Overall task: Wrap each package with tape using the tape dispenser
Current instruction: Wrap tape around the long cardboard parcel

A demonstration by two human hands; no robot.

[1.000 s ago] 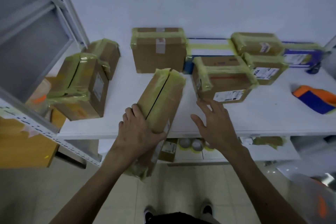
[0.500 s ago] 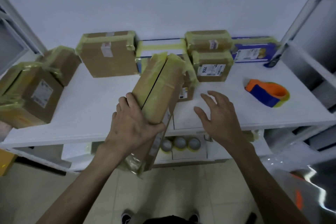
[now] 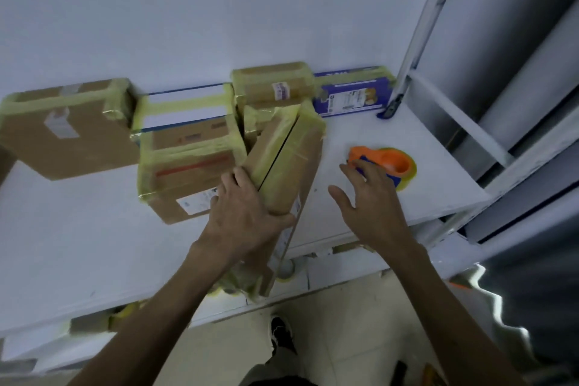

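A long brown cardboard package [image 3: 283, 160] with yellowish tape along its edges leans tilted over the front edge of the white shelf [image 3: 78, 229]. My left hand [image 3: 247, 213] grips its near end, fingers curled round its left side. An orange and blue tape dispenser [image 3: 393, 163] with a yellowish roll lies on the shelf to the right. My right hand [image 3: 371, 204] hovers over the shelf with fingers spread, its fingertips at the dispenser's near edge; whether they touch it is unclear.
Several taped cardboard boxes [image 3: 188, 166] stand along the wall, with a large one [image 3: 65, 128] at left and a blue box [image 3: 351, 94] at back right. A blue-handled tool [image 3: 391, 108] lies by the white rack upright [image 3: 419, 41]. A lower shelf holds tape rolls [image 3: 285, 268].
The view has swung to the right. My right hand has moved right and forward to the tape dispenser. My left hand still holds the long package.
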